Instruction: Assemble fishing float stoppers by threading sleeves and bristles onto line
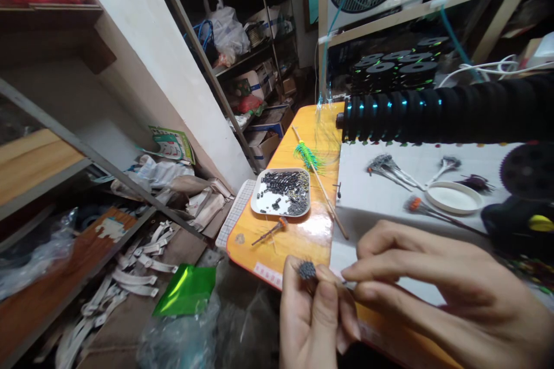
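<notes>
Head view: a dark bristled tuft (307, 270) was clamped by the left hand (315, 318) fingers; the right hand (433, 294) fingers were pinched together just beside it.

Dark bundle (307, 269) — too small to tell.

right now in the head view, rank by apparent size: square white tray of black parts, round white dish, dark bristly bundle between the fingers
1. square white tray of black parts, narrowly largest
2. round white dish
3. dark bristly bundle, smallest though nearest, pinched in the left hand
</notes>
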Demonstrator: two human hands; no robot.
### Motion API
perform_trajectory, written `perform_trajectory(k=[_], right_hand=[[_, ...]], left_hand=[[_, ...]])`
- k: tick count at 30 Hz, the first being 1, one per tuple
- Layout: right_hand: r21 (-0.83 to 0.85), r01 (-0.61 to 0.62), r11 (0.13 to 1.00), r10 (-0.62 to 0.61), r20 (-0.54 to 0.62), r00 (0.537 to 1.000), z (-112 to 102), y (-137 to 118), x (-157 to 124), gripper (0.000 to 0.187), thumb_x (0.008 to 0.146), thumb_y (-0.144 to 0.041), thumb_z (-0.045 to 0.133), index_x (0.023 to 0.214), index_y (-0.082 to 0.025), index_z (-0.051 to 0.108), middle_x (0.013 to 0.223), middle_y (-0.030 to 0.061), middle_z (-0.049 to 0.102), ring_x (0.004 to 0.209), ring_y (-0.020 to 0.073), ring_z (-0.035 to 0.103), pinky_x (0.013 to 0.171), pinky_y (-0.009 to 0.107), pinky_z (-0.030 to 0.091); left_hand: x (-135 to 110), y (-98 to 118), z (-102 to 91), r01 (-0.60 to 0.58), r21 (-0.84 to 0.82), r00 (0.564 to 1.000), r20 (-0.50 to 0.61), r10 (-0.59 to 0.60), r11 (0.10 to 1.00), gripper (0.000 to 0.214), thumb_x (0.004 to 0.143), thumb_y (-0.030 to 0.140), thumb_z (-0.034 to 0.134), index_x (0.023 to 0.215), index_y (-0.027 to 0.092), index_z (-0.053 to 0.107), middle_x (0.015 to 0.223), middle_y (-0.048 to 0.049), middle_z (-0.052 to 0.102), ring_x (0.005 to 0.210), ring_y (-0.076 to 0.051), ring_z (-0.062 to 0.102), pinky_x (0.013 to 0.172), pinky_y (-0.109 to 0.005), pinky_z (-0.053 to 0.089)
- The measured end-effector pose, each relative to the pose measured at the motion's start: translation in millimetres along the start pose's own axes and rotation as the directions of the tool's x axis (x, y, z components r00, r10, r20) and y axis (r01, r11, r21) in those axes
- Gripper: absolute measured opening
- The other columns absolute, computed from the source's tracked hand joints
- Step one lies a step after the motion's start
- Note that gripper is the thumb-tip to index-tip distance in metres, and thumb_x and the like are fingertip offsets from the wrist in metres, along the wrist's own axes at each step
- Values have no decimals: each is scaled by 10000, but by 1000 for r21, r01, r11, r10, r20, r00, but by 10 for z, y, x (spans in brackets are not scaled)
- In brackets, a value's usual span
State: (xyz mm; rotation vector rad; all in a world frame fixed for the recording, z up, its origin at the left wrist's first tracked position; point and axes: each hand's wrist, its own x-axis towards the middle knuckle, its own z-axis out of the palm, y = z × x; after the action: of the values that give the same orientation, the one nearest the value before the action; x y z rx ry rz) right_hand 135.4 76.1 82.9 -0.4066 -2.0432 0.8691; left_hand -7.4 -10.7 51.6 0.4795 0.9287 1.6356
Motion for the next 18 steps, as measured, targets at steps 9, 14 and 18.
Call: perform_trajectory(k=[9,14,18], right_hand=[[-294,143,945,-124,83,989,87,4,-95,190,928,-71,629,1030,-229,652,904,39,663,724,153,663,607,229,538],[-314,132,940,-104,104,989,102,-18,-122,187,981,-58,487,991,-229,561,906,38,648,755,147,665,664,214,544],[-264,136,955,-100,147,984,84,-3,-116,124,1047,-146,498,1043,-237,582,936,20,639,741,125,650,627,197,527]], left_hand=[[-14,-52,98,-219,-45,975,-57,216,975,198,833,350,875,797,223,727,806,35,685,548,-28,518,559,-148,407],[26,-2,46,-491,-60,871,-35,490,869,128,950,365,746,859,281,714,671,56,629,520,-53,458,526,-136,377],[97,44,-102,-734,8,660,247,710,679,134,1035,394,610,1012,307,709,551,73,513,411,-86,325,368,-174,296]])
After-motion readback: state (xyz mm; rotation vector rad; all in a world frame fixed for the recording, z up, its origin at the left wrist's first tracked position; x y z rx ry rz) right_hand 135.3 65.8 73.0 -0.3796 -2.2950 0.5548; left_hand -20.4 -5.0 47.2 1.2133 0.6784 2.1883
